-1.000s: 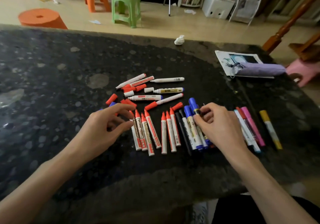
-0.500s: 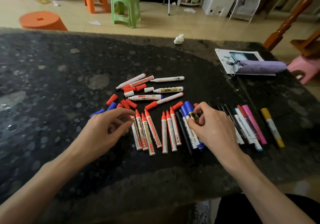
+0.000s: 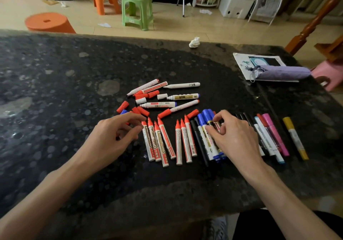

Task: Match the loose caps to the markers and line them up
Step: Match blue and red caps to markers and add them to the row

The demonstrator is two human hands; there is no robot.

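Right hand (image 3: 235,137) now sits further left, pinching a blue marker (image 3: 206,115) down on the table (image 3: 55,91); left hand (image 3: 109,137) stays loosely curled, empty.

Bare forearms (image 3: 55,184), left hand (image 3: 111,137) and right hand (image 3: 235,139); black trousers (image 3: 259,225) below.

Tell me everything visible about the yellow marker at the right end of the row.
The yellow marker is slim, seemingly plastic: yellow cap, pale barrel with unreadable print, yellow tail. Capped, it lies flat on the dark speckled table, cap end away from the person, slightly slanted. It sits apart from the pink marker to its left; only the table touches it.
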